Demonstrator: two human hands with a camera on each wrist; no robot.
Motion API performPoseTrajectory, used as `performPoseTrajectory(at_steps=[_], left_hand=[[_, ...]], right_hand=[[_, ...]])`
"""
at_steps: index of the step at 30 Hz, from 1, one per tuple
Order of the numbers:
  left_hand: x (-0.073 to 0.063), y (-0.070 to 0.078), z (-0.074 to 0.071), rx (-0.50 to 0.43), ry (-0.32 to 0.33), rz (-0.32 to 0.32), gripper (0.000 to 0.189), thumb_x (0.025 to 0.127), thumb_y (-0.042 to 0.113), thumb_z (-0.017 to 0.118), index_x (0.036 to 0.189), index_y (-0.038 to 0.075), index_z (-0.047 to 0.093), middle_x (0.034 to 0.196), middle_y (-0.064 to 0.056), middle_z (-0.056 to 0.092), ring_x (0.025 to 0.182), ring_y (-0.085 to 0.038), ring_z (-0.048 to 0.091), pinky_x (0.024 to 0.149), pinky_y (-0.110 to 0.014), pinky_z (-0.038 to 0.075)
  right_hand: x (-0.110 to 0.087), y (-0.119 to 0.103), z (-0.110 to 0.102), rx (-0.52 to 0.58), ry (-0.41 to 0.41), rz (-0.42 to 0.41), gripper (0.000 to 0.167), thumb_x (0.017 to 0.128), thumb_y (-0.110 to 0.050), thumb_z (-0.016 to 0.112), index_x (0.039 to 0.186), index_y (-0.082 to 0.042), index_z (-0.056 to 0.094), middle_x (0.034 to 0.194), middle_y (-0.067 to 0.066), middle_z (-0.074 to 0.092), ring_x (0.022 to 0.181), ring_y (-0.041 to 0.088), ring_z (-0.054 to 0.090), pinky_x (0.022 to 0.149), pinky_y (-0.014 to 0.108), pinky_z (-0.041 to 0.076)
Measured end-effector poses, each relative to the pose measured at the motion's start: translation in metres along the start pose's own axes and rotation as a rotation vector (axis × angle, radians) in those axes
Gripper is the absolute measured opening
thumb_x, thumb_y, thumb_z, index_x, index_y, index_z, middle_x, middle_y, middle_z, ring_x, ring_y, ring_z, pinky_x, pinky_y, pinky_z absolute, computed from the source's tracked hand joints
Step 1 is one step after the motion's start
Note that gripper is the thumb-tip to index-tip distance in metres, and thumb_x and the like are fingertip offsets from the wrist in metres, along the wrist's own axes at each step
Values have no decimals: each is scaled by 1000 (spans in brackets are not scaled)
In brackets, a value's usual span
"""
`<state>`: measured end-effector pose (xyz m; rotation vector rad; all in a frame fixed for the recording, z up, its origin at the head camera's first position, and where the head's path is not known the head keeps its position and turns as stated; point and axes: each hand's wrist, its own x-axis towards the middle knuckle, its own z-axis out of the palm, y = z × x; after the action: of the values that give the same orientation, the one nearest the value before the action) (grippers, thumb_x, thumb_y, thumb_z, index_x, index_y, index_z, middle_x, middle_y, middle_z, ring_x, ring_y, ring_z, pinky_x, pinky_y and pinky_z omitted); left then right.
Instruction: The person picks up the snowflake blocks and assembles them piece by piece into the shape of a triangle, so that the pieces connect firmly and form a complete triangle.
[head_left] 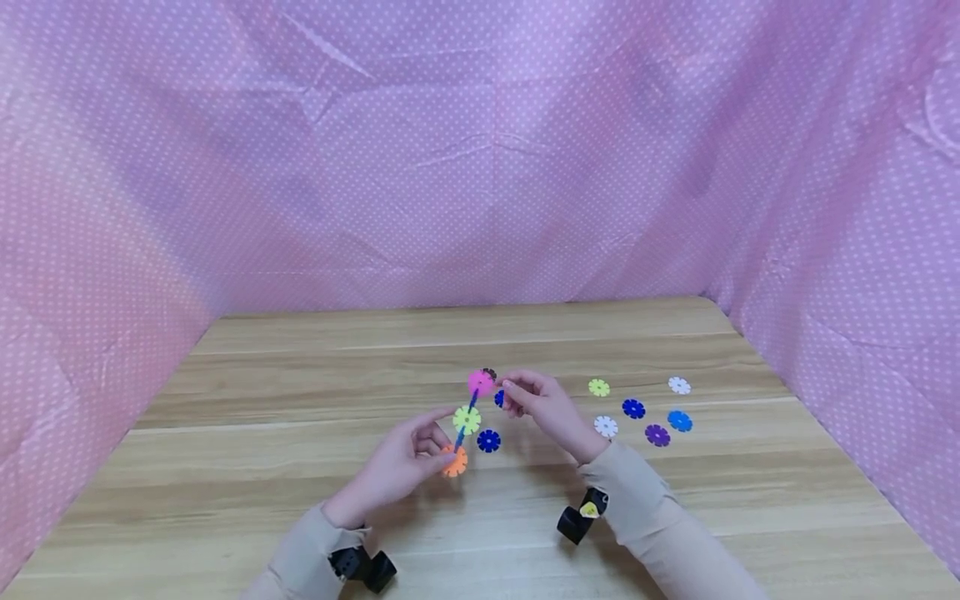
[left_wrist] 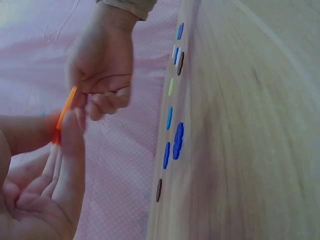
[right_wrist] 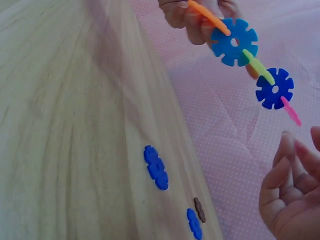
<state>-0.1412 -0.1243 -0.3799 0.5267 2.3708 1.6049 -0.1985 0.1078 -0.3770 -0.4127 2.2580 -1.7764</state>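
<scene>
A chain of slotted, flower-shaped plastic discs hangs in the air over the table. My left hand (head_left: 401, 462) pinches its near end, an orange disc (head_left: 454, 463), between thumb and fingers. Beyond that come a light blue disc (right_wrist: 223, 46), a yellow-green disc (head_left: 467, 421), a dark blue disc (right_wrist: 268, 94) and, at the far end, a pink disc (head_left: 480, 382), each slotted into its neighbour. Close by the pink disc is my right hand (head_left: 546, 410), its fingers loosely bent with nothing between them; the right wrist view shows a small gap between fingertips and disc.
On the wooden table (head_left: 300, 375), a loose dark blue disc (head_left: 483, 442) lies under the chain and a brown disc (head_left: 491, 373) behind it. Right of my right hand are scattered several discs, including a purple disc (head_left: 652, 435) and a white disc (head_left: 679, 381). Pink dotted cloth (head_left: 480, 167) surrounds the table.
</scene>
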Motion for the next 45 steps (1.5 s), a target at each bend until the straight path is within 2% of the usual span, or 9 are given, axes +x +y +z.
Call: performPoseTrajectory(at_steps=[2, 5, 10, 14, 18, 22, 32, 39, 45], left_hand=[[1, 0, -1, -27, 69, -32, 65, 82, -2, 67, 140, -2, 38, 88, -10, 62, 74, -13, 62, 67, -29, 57], [3, -1, -3, -65, 153, -48, 66, 81, -3, 67, 141, -2, 37, 90, -13, 63, 74, -13, 62, 68, -28, 57], [6, -2, -5, -108, 264, -84, 67, 81, -5, 67, 141, 2, 38, 88, -13, 63, 71, -13, 62, 67, -32, 58], [7, -2, -6, -116, 324, -124, 68, 81, -4, 68, 142, 7, 40, 85, -10, 63, 69, -14, 63, 68, -35, 58], [8, -2, -6, -114, 342, -131, 67, 82, -3, 68, 142, 9, 40, 84, -9, 63, 68, -14, 63, 68, -34, 58], [8, -1, -6, -126, 344, -136, 66, 82, -1, 68, 141, 11, 41, 85, -10, 63, 70, -14, 63, 68, -30, 57], [8, -2, -5, -135, 358, -137, 64, 84, 1, 68, 141, 12, 42, 86, -9, 63, 71, -13, 63, 66, -23, 55], [9, -3, -2, -146, 369, -93, 63, 84, 0, 67, 141, 8, 41, 84, -9, 63, 69, -11, 63, 65, -24, 56], [9, -1, -1, -176, 357, -62, 63, 83, -3, 67, 140, 7, 43, 81, -10, 62, 66, -10, 62, 65, -24, 56]], right_hand=[[1, 4, 1, -35, -10, 15, 30, 97, -17, 52, 119, 3, 58, 89, 11, 63, 83, 20, 59, 82, 40, 52], [4, 9, 4, -118, -41, 30, 32, 93, -16, 57, 121, 1, 58, 96, 16, 63, 86, 22, 59, 80, 37, 52], [7, 18, 11, -253, -75, 26, 31, 88, -11, 63, 117, -2, 60, 92, 7, 63, 86, 16, 58, 78, 30, 50], [11, 23, 15, -339, -124, -9, 32, 84, -11, 68, 114, -2, 62, 92, 3, 64, 86, 14, 58, 78, 28, 49], [12, 23, 19, -434, -158, 0, 35, 79, -12, 74, 111, -3, 63, 94, 5, 65, 86, 15, 58, 78, 29, 50], [13, 20, 24, -518, -157, 25, 36, 75, -11, 78, 107, -5, 64, 97, 6, 65, 87, 16, 58, 80, 33, 51], [13, 18, 33, -590, -170, 37, 30, 71, -5, 80, 98, -5, 66, 89, 4, 63, 82, 17, 58, 77, 33, 51], [11, 18, 34, -604, -172, 57, 26, 72, -7, 79, 95, -9, 67, 88, 2, 62, 83, 16, 57, 78, 35, 51], [6, 20, 30, -530, -155, 17, 13, 77, -11, 77, 78, -9, 64, 76, 0, 58, 72, 14, 50, 65, 26, 44]])
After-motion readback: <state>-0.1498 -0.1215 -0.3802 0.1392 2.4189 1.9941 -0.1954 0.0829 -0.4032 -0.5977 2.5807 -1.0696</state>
